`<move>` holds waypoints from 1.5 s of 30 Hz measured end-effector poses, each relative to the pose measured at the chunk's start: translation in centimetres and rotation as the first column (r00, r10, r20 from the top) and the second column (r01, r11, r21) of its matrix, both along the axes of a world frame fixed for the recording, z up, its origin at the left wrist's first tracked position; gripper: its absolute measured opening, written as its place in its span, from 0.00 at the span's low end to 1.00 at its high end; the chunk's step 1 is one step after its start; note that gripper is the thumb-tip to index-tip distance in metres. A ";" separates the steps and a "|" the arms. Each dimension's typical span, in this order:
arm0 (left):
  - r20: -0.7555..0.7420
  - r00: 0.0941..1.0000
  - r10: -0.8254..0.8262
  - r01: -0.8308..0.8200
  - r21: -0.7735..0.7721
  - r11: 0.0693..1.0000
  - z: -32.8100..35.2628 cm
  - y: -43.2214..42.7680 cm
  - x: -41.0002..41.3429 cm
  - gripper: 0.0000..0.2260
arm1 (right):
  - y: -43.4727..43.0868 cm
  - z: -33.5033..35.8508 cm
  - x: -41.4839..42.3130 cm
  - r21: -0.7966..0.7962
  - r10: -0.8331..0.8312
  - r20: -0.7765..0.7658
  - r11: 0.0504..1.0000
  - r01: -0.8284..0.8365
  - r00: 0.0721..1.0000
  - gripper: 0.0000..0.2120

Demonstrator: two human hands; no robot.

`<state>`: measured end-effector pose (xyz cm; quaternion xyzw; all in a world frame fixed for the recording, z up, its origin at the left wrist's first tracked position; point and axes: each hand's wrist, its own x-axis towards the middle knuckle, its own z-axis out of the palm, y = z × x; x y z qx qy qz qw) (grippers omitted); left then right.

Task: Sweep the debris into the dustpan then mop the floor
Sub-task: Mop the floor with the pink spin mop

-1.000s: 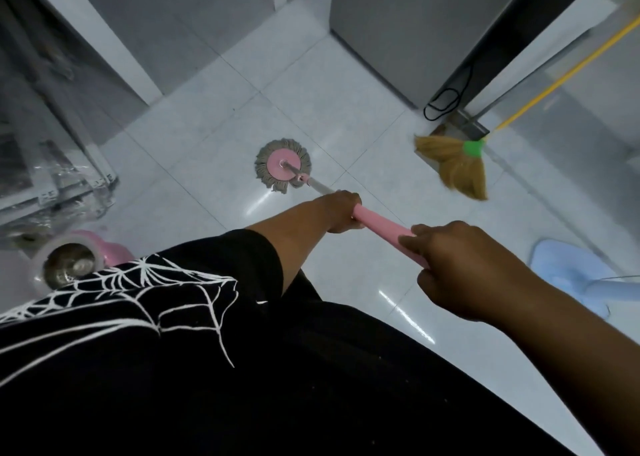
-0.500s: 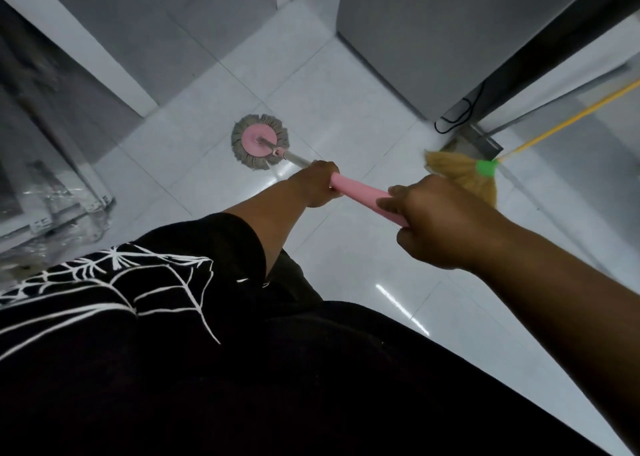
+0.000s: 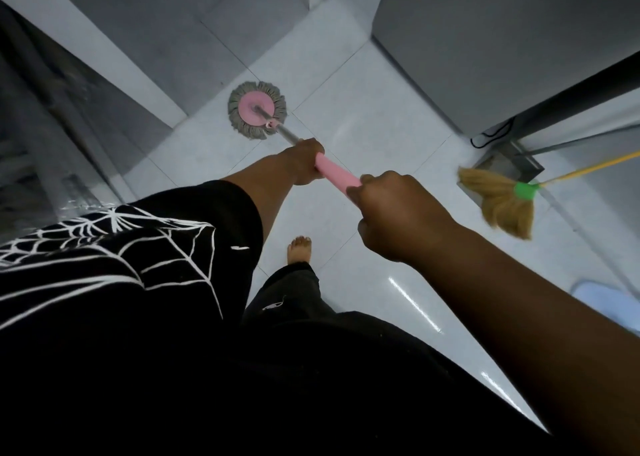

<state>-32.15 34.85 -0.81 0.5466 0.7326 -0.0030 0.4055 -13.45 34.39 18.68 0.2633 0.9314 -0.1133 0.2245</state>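
Two hands are gripping one pink mop handle [image 3: 337,174] at frame centre: left hand [image 3: 304,159] is clenching its lower end, right hand [image 3: 398,213] its upper end. Mop head [image 3: 257,110] is resting on white floor [image 3: 374,120], upper centre. Broom [image 3: 502,199] is lying at right; blue dustpan [image 3: 609,303] is showing at right edge.

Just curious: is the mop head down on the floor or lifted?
Down: the mop head lies flat, strands spread on the tiles.

One mop [image 3: 257,109], one broom [image 3: 498,201], and one pale blue dustpan [image 3: 609,301], partly cut off at the frame edge. Two hands: left hand [image 3: 304,159], right hand [image 3: 398,213]. One bare foot [image 3: 300,249].
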 end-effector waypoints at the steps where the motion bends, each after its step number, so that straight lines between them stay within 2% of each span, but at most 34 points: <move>1: -0.008 1.000 -0.010 0.010 -0.008 1.000 0.1 0.0 0.0 0.17 | -0.2 -0.1 0.1 -0.004 -0.001 0.002 1.000 0.001 1.000 0.08; 6: -0.021 1.000 -0.019 0.018 -0.040 0.999 0.3 -1.2 1.9 0.16 | -2.0 -0.3 1.7 -0.041 -0.004 0.011 0.999 0.004 1.000 0.08; 12: 0.072 0.996 0.048 -0.046 -0.021 0.999 2.0 -4.5 6.5 0.15 | -4.0 3.3 5.6 -0.055 -0.035 0.018 0.998 0.036 0.999 0.05; 14: 0.098 0.994 0.050 -0.051 0.002 0.999 2.8 -5.5 8.5 0.15 | -4.6 4.7 7.3 -0.047 -0.029 0.014 0.998 0.030 0.999 0.11; 18: 0.122 0.992 0.028 -0.032 0.031 0.999 3.8 -7.3 12.2 0.11 | -5.7 6.8 10.2 -0.053 -0.006 0.037 0.999 0.008 0.999 0.31; 20: 0.126 0.992 0.028 -0.032 0.035 0.999 4.1 -8.0 13.8 0.07 | -6.0 7.4 11.4 -0.059 0.000 0.048 0.998 0.002 0.999 0.35; 22: 0.129 0.991 0.033 -0.039 0.048 0.998 4.5 -8.7 14.8 0.05 | -6.4 8.1 12.2 -0.076 0.031 0.064 0.997 -0.026 0.997 0.31; 24: 0.138 0.990 0.038 -0.045 0.051 0.998 5.2 -9.1 15.4 0.03 | -6.6 9.3 12.3 -0.078 0.023 0.076 0.997 -0.017 0.997 0.11; 27: 0.124 0.992 0.034 -0.036 0.019 0.999 6.1 -9.4 15.5 0.06 | -6.3 10.5 11.8 -0.094 0.065 0.099 0.994 -0.056 0.993 0.11; 29: 0.126 0.990 0.063 -0.064 0.004 0.998 6.6 -9.2 15.0 0.07 | -5.4 11.2 10.7 -0.096 0.107 0.110 0.991 -0.097 0.988 0.20; 30: 0.128 0.988 0.091 -0.092 0.007 0.996 6.7 -8.8 14.6 0.11 | -4.9 11.7 9.9 -0.090 0.135 0.124 0.988 -0.125 0.983 0.21; 31: 0.132 0.981 0.146 -0.149 0.018 0.989 6.9 -8.3 14.1 0.14 | -4.3 12.1 8.9 -0.082 0.157 0.125 0.986 -0.147 0.980 0.18; 33: 0.095 0.947 0.307 -0.314 0.069 0.947 7.5 -7.3 12.5 0.18 | -2.7 13.2 6.3 -0.011 0.191 0.110 0.982 -0.191 0.976 0.05; 35: 0.067 0.893 0.445 -0.449 0.080 0.890 8.6 -6.0 10.1 0.15 | -0.8 14.0 2.8 0.044 0.189 0.078 0.980 -0.193 0.979 0.16; 36: 0.113 0.889 0.444 -0.451 0.042 0.891 9.2 -5.4 8.9 0.10 | 0.1 14.5 1.0 0.049 0.201 0.050 0.978 -0.203 0.978 0.18; 37: 0.171 0.895 0.411 -0.421 0.021 0.907 9.6 -5.2 8.4 0.10 | 0.4 15.1 -0.1 0.056 0.212 0.039 0.975 -0.214 0.977 0.19; 39: 0.207 0.890 0.406 -0.423 0.039 0.905 10.4 -3.2 3.7 0.20 | 3.0 16.3 -6.1 0.080 0.232 0.011 0.970 -0.232 0.973 0.20; 40: 0.207 0.893 0.399 -0.418 0.055 0.907 10.6 -3.0 3.1 0.21 | 3.6 16.9 -7.2 0.098 0.237 0.015 0.966 -0.237 0.971 0.21; 43: 0.252 0.876 0.410 -0.441 0.078 0.894 11.0 -1.3 -0.8 0.11 | 5.8 18.4 -12.9 0.080 0.228 0.003 0.971 -0.227 0.974 0.22; 45: 0.308 0.841 0.444 -0.482 0.057 0.874 11.3 -0.5 -3.5 0.09 | 6.8 19.2 -16.4 0.094 0.218 -0.017 0.972 -0.215 0.976 0.19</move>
